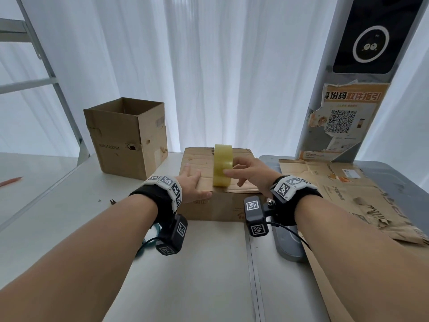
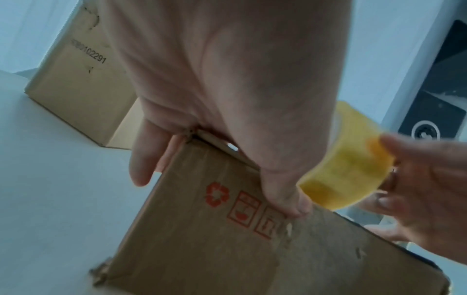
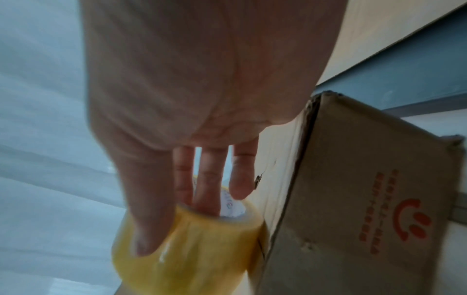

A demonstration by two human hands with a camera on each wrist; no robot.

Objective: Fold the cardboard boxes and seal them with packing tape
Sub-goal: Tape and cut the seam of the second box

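Note:
A low closed cardboard box (image 1: 232,205) lies in the middle of the white table (image 1: 197,275). My left hand (image 1: 193,183) lies flat on the box's top left part, fingers straight, thumb at the near edge; the left wrist view shows the left hand (image 2: 227,89) over the box (image 2: 202,249). A yellowish packing tape roll (image 1: 222,168) stands on edge on the box top. My right hand (image 1: 241,174) holds it, thumb on the outer face. In the right wrist view the fingers (image 3: 209,179) reach into the core of the roll (image 3: 192,249), beside the box (image 3: 366,199).
A taller open-topped cardboard box (image 1: 126,135) stands at the back left. Flattened, torn cardboard (image 1: 348,194) lies on a grey surface to the right. Behind it rises a grey pillar with a dark screen and a torn poster (image 1: 343,117). An orange pencil (image 1: 11,181) lies far left.

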